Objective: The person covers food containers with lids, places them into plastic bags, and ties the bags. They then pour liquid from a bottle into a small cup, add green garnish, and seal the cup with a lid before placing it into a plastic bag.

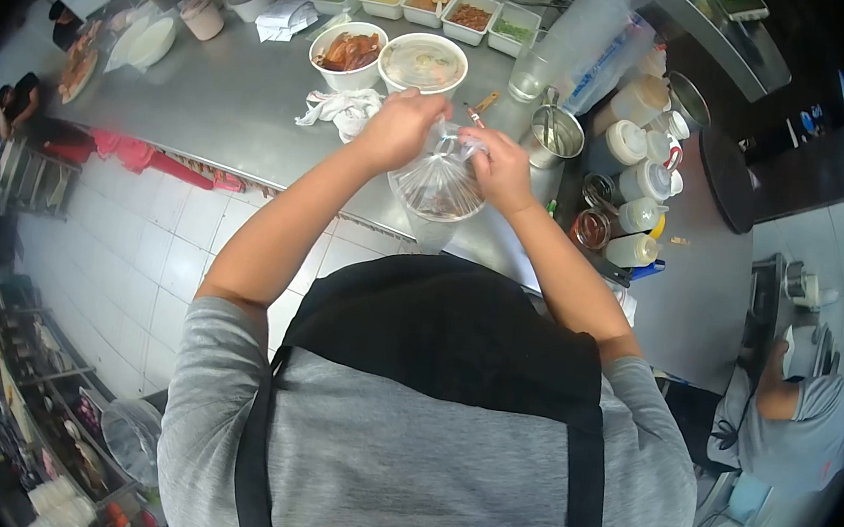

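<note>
A clear plastic bag point(436, 179) is gathered at its top around a round tub, close to the counter's front edge. My left hand point(406, 130) is closed on the left side of the bag's gathered neck. On the other side, my right hand point(499, 170) pinches the neck too. The bag's folds blur the tub's contents. Just beyond my hands stands a lidded white tub point(423, 63), with an open white tub of brown meat pieces point(351, 52) to its left. A crumpled white cloth point(341, 110) lies near my left hand.
Several trays of chopped toppings point(469, 17) line the back of the steel counter point(246, 98). To the right are a metal pot point(554, 135) with utensils, a roll of plastic bags point(587, 42) and several sauce bottles point(640, 182). A co-worker point(799, 427) stands at far right.
</note>
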A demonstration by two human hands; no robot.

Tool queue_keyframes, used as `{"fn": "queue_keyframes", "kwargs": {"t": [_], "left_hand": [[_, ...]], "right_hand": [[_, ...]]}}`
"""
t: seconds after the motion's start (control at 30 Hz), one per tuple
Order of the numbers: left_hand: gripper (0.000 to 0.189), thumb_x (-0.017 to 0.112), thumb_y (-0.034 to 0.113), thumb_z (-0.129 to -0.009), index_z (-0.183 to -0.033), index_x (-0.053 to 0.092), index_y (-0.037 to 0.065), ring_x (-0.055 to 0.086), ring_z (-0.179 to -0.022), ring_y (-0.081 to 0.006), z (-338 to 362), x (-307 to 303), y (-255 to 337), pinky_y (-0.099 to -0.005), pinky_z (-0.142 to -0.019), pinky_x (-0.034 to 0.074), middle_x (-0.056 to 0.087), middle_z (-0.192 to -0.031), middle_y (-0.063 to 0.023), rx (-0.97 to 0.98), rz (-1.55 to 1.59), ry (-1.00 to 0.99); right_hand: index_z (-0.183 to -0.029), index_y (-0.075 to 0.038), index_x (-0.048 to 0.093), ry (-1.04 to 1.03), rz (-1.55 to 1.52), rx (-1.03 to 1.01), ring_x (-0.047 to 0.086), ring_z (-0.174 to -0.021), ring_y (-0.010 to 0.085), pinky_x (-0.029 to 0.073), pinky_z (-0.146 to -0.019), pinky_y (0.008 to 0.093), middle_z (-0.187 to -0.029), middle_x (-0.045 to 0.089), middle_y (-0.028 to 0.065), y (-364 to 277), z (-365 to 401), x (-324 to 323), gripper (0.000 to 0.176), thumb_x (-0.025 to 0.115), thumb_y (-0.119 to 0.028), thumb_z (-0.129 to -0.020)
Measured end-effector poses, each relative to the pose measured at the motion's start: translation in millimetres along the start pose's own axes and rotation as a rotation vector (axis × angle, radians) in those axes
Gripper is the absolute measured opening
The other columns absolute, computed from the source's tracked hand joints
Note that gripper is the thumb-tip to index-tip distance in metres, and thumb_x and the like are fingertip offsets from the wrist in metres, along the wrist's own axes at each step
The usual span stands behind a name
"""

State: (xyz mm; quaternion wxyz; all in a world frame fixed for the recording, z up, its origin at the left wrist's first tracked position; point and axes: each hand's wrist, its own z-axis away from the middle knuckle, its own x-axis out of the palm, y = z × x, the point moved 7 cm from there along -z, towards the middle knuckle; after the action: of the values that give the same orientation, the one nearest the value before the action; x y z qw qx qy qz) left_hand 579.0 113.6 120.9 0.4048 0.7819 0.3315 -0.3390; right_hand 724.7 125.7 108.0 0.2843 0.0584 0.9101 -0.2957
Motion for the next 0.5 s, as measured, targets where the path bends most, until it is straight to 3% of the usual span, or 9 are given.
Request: {"fn": "queue_keyframes", "kwargs": {"t": [0.07, 0.17, 0.27, 0.37, 0.43, 0.5], "left_hand": [[0.022, 0.053, 0.002, -0.078, -0.099, 0.058, 0.006, 0.056, -0.088, -0.0313, 14, -15, 9, -0.0422, -0.077, 0.044, 0.062, -0.086, -0.0108, 0.23, -0.276, 0.018], [0.026, 0.053, 0.003, -0.073, -0.097, 0.059, 0.005, 0.055, -0.089, -0.0304, 63, -4, -34, -0.0406, -0.077, 0.043, 0.061, -0.087, -0.0114, 0.232, -0.447, -0.151], [0.018, 0.055, 0.006, -0.08, -0.097, 0.06, 0.005, 0.055, -0.095, -0.0242, 65, 9, -55, -0.0381, -0.083, 0.042, 0.062, -0.089, -0.0079, -0.127, -0.268, -0.405], [0.011, 0.054, 0.012, -0.09, -0.095, 0.058, 0.004, 0.057, -0.09, -0.0192, 50, 9, -44, -0.0387, -0.083, 0.043, 0.061, -0.087, -0.0051, -0.599, 1.113, -0.056], [0.014, 0.05, 0.018, -0.095, -0.095, 0.057, 0.006, 0.056, -0.085, -0.0154, 38, 25, -30, -0.0352, -0.079, 0.044, 0.058, -0.086, -0.0032, -0.569, 1.37, 0.127], [0.016, 0.048, 0.022, -0.097, -0.094, 0.055, 0.008, 0.055, -0.077, -0.0139, 34, 41, -35, -0.0312, -0.072, 0.043, 0.056, -0.082, -0.0034, -0.582, 1.582, 0.339]], "right_hand": [[-0.092, -0.008, 0.064, -0.002, 0.043, 0.097, 0.063, -0.075, 0.0311, 0.052, -0.075, 0.0417, -0.084, 0.066, 0.0117, 5, 7, -10, 0.018, 0.061, -0.003, -0.075], [-0.094, -0.008, 0.066, -0.291, 0.375, 0.195, 0.062, -0.072, 0.0301, 0.051, -0.071, 0.041, -0.09, 0.066, 0.013, 31, 26, -12, 0.016, 0.063, -0.009, -0.078], [-0.094, -0.006, 0.064, -0.432, 0.16, 0.536, 0.063, -0.073, 0.0283, 0.051, -0.067, 0.0409, -0.088, 0.066, 0.0115, 26, 21, -18, 0.014, 0.061, -0.016, -0.086], [-0.096, -0.006, 0.062, 0.008, -1.058, 0.791, 0.063, -0.073, 0.0254, 0.051, -0.065, 0.0391, -0.085, 0.065, 0.0101, 51, 14, 18, 0.019, 0.057, -0.024, -0.092], [-0.097, -0.007, 0.059, 0.369, -1.626, 0.947, 0.061, -0.07, 0.021, 0.05, -0.064, 0.0371, -0.08, 0.062, 0.0079, 35, 7, 44, 0.022, 0.055, -0.029, -0.095], [-0.089, -0.005, 0.055, 0.571, -1.583, 0.96, 0.055, -0.066, 0.0149, 0.045, -0.062, 0.0305, -0.075, 0.06, 0.0083, 31, 6, 48, 0.023, 0.058, -0.027, -0.094]]}}
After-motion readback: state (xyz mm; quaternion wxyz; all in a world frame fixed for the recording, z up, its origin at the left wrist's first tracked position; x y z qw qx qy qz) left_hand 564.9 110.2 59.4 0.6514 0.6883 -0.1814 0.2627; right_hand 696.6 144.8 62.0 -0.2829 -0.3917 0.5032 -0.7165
